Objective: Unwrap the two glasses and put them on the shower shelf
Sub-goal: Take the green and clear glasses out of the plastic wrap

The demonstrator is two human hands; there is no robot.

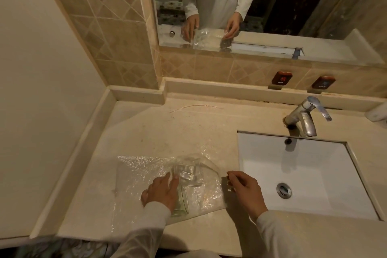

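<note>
Glasses: two clear ones lie on their sides on the beige surface (167,128), both on a spread sheet of transparent bubble wrap (136,172) just left of the sink. The far glass (189,173) is still partly under a loose fold of the wrap, its thick base toward the sink. The near glass (182,201) lies closer to the person, its open rim facing the near edge of the surface, and is partly hidden by the left hand. There is one sheet of wrap, crumpled and lifted in the middle, flat at its left side. The left hand (161,191) rests palm down on the wrap with its fingers loosely spread, the fingertips touching the fold over the far glass and the palm lying against the near glass; it does not close around either. The right hand (245,188) hovers just right of the wrap, at the sink's left rim, fingers curled with thumb and forefinger brought together; whether they pinch the edge of the wrap cannot be told. Both arms wear pale long sleeves. One white rectangular sink (261,165) is set into the surface, with one chrome tap (303,117) behind it. Two small brown plaques, marked hot (281,78) and cold (323,82), stand on the tiled ledge beneath the mirror (293,6), which reflects both hands and the wrap.
</note>
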